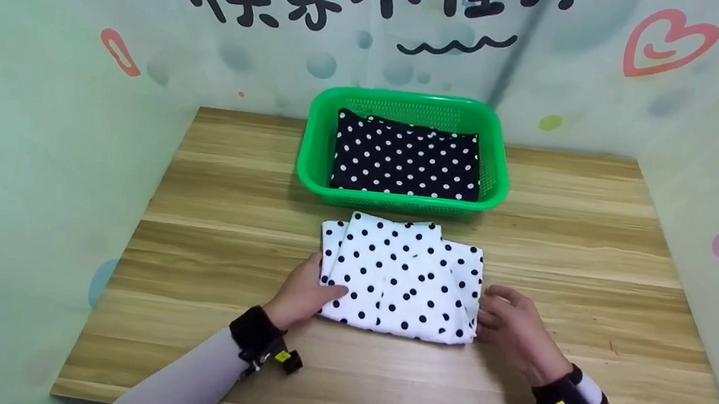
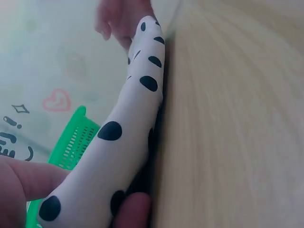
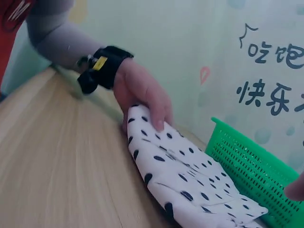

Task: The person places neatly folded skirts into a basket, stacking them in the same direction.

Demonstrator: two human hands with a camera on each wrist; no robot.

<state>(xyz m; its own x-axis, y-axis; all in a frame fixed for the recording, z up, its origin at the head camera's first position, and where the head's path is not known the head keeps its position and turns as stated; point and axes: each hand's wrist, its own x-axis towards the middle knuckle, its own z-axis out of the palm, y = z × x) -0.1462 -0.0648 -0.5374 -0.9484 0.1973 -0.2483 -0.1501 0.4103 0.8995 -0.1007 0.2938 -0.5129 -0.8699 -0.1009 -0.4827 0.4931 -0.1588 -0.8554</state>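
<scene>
A folded white cloth with black dots [image 1: 392, 278] lies on the wooden table in front of the basket. My left hand [image 1: 303, 292] pinches its left edge, thumb on top and fingers underneath; the right wrist view also shows this left hand [image 3: 145, 92] at the cloth's near corner. At the opposite edge is my right hand [image 1: 519, 326], its fingers loosely bent and the fingertips right by the fabric. In the left wrist view, the right hand [image 2: 126, 19] appears behind the cloth's far end, with one finger apart from it.
A green plastic basket [image 1: 399, 199] stands behind the cloth, near the back wall. Inside it lies a folded black cloth with white dots [image 1: 406, 160]. Printed wall sheets [image 1: 265, 81] enclose the wooden table [image 1: 220, 215] at the back and both sides.
</scene>
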